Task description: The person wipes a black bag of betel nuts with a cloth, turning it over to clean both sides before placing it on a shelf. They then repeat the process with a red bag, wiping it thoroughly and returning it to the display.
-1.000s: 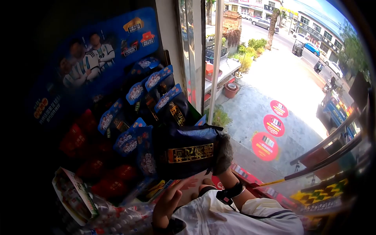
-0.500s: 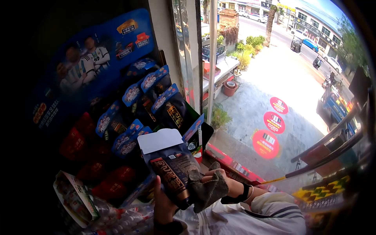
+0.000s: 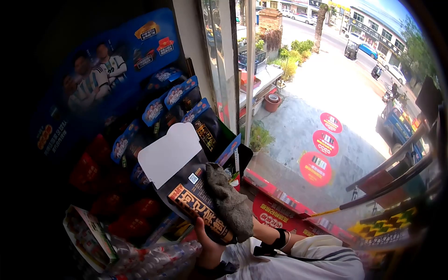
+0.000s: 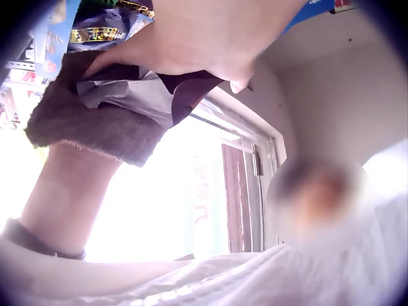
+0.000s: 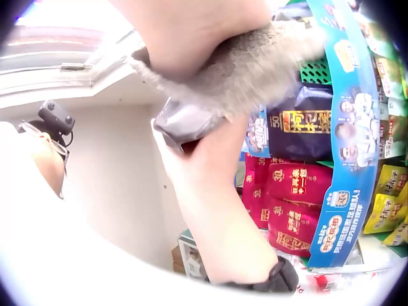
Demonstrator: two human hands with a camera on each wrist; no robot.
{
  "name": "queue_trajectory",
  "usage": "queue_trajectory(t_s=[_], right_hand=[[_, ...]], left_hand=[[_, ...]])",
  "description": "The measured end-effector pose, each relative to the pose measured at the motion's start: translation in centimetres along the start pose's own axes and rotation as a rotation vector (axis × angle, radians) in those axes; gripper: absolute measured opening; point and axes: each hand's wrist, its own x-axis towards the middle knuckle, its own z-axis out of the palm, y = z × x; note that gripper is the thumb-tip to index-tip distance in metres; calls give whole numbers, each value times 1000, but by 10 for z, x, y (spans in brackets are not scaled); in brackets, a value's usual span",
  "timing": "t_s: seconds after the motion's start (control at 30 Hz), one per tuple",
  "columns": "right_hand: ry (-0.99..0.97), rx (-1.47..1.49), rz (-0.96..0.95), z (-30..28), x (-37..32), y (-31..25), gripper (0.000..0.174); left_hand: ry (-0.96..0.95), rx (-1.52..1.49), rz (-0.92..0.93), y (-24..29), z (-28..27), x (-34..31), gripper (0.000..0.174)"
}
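A dark snack bag (image 3: 195,193) with orange lettering and a blank white header card (image 3: 170,154) is tilted in front of the person's body. The left hand (image 3: 208,242) grips its lower end, with the thumb along the printed face. Over the bag's right side lies a grey fluffy cloth (image 3: 228,200), held by the right hand (image 5: 197,38). In the head view the cloth covers that hand's fingers. The left wrist view shows the cloth (image 4: 95,115) wrapped round the right hand, close below the left hand (image 4: 197,38).
A blue display stand (image 3: 154,42) with several dark bags (image 3: 205,133) and red bags (image 5: 296,185) stands at the left. Plastic bottles (image 3: 154,261) and an open carton (image 3: 91,238) are below it. A glass door (image 3: 249,70) faces the street on the right.
The bag has turned over to its other face, header card up. The left hand, apart from it at first, now grips it. The cloth has moved up the bag's right side.
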Motion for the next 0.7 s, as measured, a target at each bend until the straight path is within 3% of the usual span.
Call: queue_trajectory(t_s=[0.03, 0.13, 0.17, 0.2, 0.27, 0.47, 0.53, 0.57, 0.6, 0.67, 0.7], right_hand=[[52, 289, 132, 10, 3, -24, 50], [104, -324, -234, 31, 7, -54, 63], [311, -684, -406, 53, 9, -64, 63], [311, -684, -405, 72, 10, -57, 63], [905, -701, -394, 102, 9, -44, 53], [948, -511, -380, 104, 26, -67, 43], [606, -644, -413, 93, 28, -70, 43], [679, -529, -421, 97, 27, -65, 54], [681, -529, -421, 91, 28, -65, 54], [385, -215, -353, 70, 27, -66, 65], [385, -216, -352, 59, 29, -58, 65]], left_hand=[[34, 86, 104, -3, 6, -2, 79], [81, 247, 293, -3, 13, -6, 79], [80, 268, 328, 0, 14, -6, 80], [81, 275, 352, 2, 14, -5, 81], [89, 289, 383, 8, 15, -3, 83], [95, 281, 404, 12, 12, 5, 88], [68, 264, 394, 9, 7, 3, 90], [54, 263, 377, 7, 5, 3, 91], [34, 269, 358, 6, 2, 2, 92], [-4, 289, 308, 2, -4, -1, 94], [-24, 298, 280, 1, -7, -2, 95]])
